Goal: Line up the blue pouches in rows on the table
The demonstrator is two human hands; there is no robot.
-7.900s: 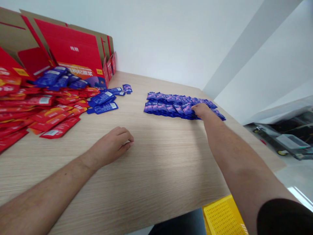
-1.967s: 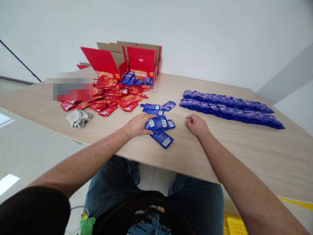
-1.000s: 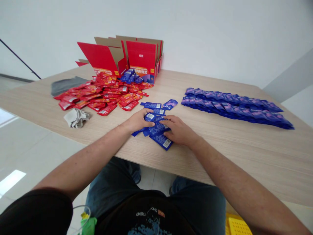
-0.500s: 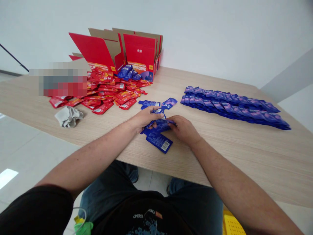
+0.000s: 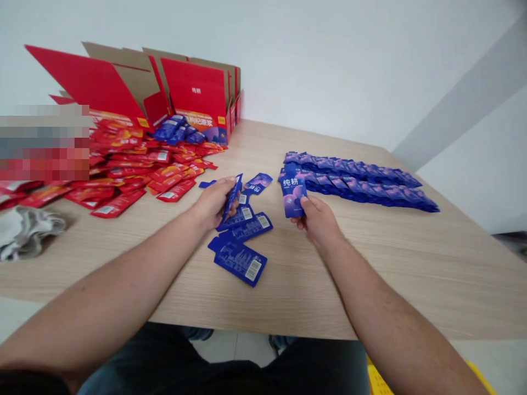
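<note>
My left hand (image 5: 217,204) grips a blue pouch (image 5: 231,198) that is tilted on edge, over several loose blue pouches (image 5: 241,262) lying on the table (image 5: 304,285). My right hand (image 5: 317,218) pinches another blue pouch (image 5: 293,196) by its lower right corner, its printed front with purple fruit facing up. That pouch overlaps the near left end of two long rows of overlapping blue pouches (image 5: 362,187) on the right.
Open red cartons (image 5: 197,90) stand at the back left, with a few blue pouches (image 5: 177,129) beside them. A heap of red pouches (image 5: 127,164) spreads before them. A crumpled grey cloth (image 5: 28,230) lies at left, and a yellow basket (image 5: 376,381) is below the table edge.
My hands have moved apart, the right one carrying a blue pouch toward the rows. The view has shifted, so the cartons and heap appear further left.
</note>
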